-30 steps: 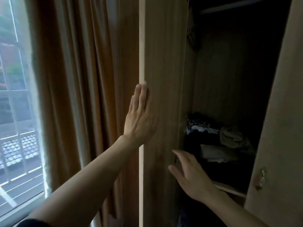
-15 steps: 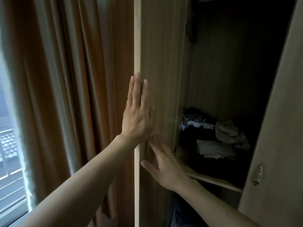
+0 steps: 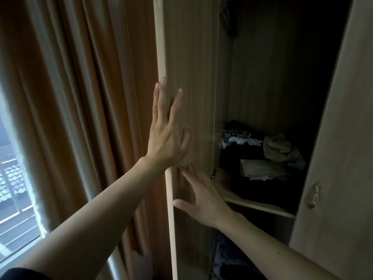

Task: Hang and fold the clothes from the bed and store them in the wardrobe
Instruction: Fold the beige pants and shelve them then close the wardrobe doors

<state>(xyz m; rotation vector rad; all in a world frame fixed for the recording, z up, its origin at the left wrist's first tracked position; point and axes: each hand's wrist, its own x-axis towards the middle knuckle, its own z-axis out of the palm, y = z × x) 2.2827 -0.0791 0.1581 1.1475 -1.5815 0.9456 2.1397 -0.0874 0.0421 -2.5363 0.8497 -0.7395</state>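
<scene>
Wardrobe (image 3: 262,77): wood-grain, dim inside, both of its 2 doors open, with the left door (image 3: 191,57) edge-on at centre and the right door (image 3: 343,138) carrying 1 metal handle (image 3: 313,196). Its 1 visible shelf (image 3: 258,205) bears a loose pile of clothes (image 3: 262,156): a dark patterned piece, a crumpled beige piece and a folded pale piece, total count unclear. Hands, 2: left hand (image 3: 167,138) flat with straight fingers on the left door's inner face; right hand (image 3: 203,197) just below, fingers spread, gripping nothing; brown curtain (image 3: 80,98) just beside the door partly covers 1 window (image 3: 14,188).
</scene>
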